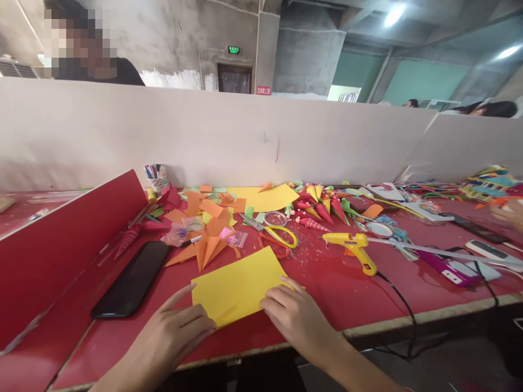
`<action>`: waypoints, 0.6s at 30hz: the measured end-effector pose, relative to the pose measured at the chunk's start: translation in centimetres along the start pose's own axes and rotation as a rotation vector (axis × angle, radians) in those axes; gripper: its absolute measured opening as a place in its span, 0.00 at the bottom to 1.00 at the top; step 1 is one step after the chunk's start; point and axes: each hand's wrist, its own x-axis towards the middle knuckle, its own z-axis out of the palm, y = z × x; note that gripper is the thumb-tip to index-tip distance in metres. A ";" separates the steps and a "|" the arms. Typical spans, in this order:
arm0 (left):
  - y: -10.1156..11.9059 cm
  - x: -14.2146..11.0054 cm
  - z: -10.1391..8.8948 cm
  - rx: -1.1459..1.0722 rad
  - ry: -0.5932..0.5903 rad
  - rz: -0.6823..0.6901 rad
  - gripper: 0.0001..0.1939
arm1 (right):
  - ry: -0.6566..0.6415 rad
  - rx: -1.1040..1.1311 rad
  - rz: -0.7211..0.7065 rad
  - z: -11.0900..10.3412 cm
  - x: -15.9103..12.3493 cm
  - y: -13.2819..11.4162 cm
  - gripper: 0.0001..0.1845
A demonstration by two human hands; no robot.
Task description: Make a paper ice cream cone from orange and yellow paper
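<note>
In the head view, I am finding the yellow sheet (pixel 241 287) lying on the near part of the red table (pixel 322 310), directly between my hands. Its long axis is running left to right on a slant, the right end pointing farther from me and the left end sitting nearer. My left hand (pixel 177 329) is reaching in from the lower left, one digit extending up beside the left edge and the other fingers bending at the near left corner. My right hand (pixel 292 310) is coming in from the lower right, its fingers curling over the right end. Both hands are grasping the sheet; how firmly, I cannot tell. A black phone (pixel 131 280) is lying to the left, folded orange paper (pixel 209 247) and yellow-handled scissors (pixel 281 235) are lying beyond the sheet, and a yellow glue gun (pixel 352 246) is resting to the right.
</note>
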 end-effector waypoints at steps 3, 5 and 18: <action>0.1 2.1 -1.5 0.116 0.043 -0.001 0.14 | 0.096 -0.069 -0.045 -1.0 1.4 0.7 0.10; 0.6 3.9 -2.2 0.256 0.096 0.034 0.14 | 0.144 -0.098 -0.092 -1.8 2.6 0.8 0.10; 1.1 8.8 -2.9 0.522 0.370 0.209 0.12 | 0.186 0.091 -0.122 -5.5 6.0 -0.2 0.15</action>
